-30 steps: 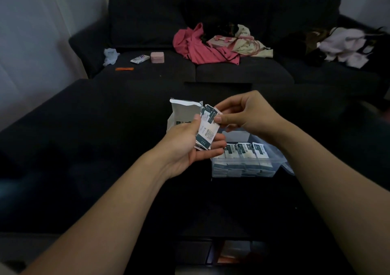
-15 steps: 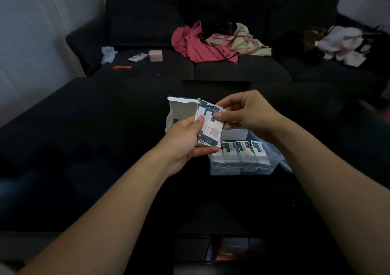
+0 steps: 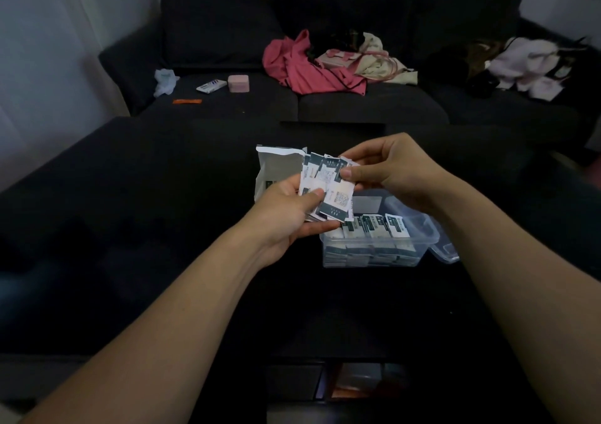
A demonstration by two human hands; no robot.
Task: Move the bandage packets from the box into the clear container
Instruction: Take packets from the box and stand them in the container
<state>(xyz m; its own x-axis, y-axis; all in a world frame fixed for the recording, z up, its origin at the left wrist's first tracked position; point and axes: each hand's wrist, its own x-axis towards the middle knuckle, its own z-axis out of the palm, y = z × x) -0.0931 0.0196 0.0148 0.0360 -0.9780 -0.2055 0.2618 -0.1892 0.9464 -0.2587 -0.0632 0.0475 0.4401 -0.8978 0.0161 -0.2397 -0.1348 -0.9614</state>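
Note:
A fanned stack of white and dark bandage packets (image 3: 328, 186) is held above the dark table between both hands. My left hand (image 3: 289, 218) grips the stack from below, together with the open white box (image 3: 276, 166) behind it. My right hand (image 3: 390, 170) pinches the upper right packets with thumb and fingers. Just below and to the right stands the clear container (image 3: 419, 248), with several packets (image 3: 374, 228) lined up on edge inside.
The container's clear lid (image 3: 447, 251) lies against its right side. A dark sofa at the back carries a pink garment (image 3: 302, 69), a small pink case (image 3: 238, 83), a white packet (image 3: 211, 86) and pale clothes (image 3: 527, 66).
The packets have been spread into a wider fan and slid further out of the box. Both hands stay at about the same place above the container.

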